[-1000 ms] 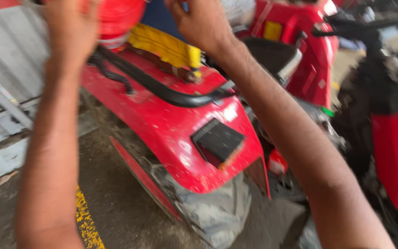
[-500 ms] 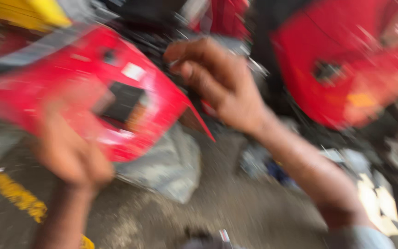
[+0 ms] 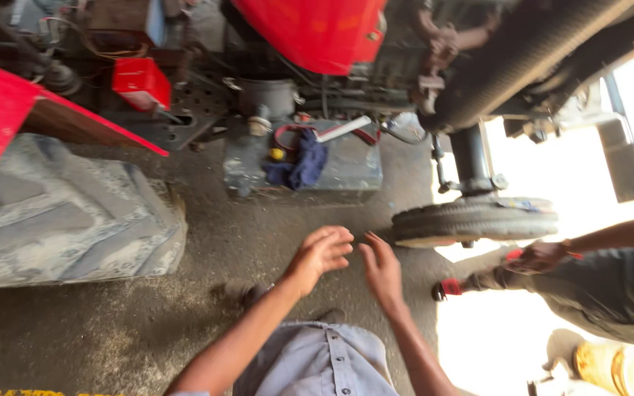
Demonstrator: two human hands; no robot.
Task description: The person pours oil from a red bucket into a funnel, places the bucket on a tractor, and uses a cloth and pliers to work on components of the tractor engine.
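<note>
Two bare hands hang low over the dusty floor (image 3: pixel 258 235), holding nothing: the left hand (image 3: pixel 322 253) has its fingers loosely curled and slightly apart, and the right hand (image 3: pixel 381 268) just beside it has its fingers stretched and spread, the tips of both hands close together but not touching. Beyond the fingertips sits a grey metal box (image 3: pixel 346 165) with a dark blue rag (image 3: pixel 299 165) draped on it, while a large muddy tyre (image 3: pixel 60 213) lies well off to the left of the fingers and a small front wheel (image 3: pixel 475 218) stands to their right, near a co-worker's hand (image 3: pixel 541 257).
</note>
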